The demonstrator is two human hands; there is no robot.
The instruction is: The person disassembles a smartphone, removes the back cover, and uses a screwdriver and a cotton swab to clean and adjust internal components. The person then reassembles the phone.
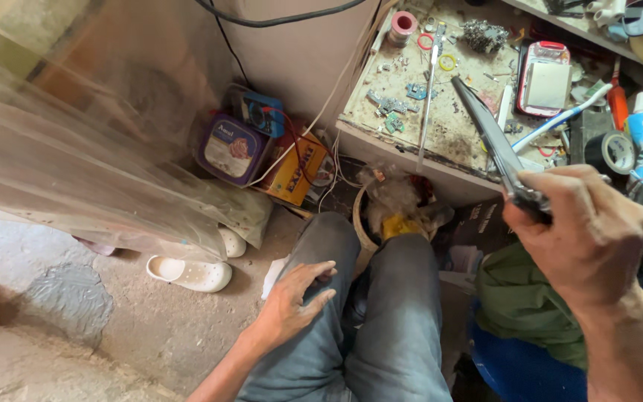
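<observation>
**Dark tool held over a cluttered worktop**

Under the right hand [586, 238], the lower end of a long dark tool [494, 145] is hidden by the clenched fingers [560, 195], so its handle cannot be made out; what kind of tool it is stays unclear. Small metal parts scattered on the stained worktop [440, 138] are too tiny to identify. A bare concrete floor [150, 327] lies below, with a white sandal [191, 273] near a clear plastic sheet [76, 149]. Boxes [262, 145] sit against the wall. The tool's long axis runs diagonally, its free end pointing up and left over the worktop. The left hand [295, 298] rests flat on the person's knee, fingers released, holding nothing.
</observation>
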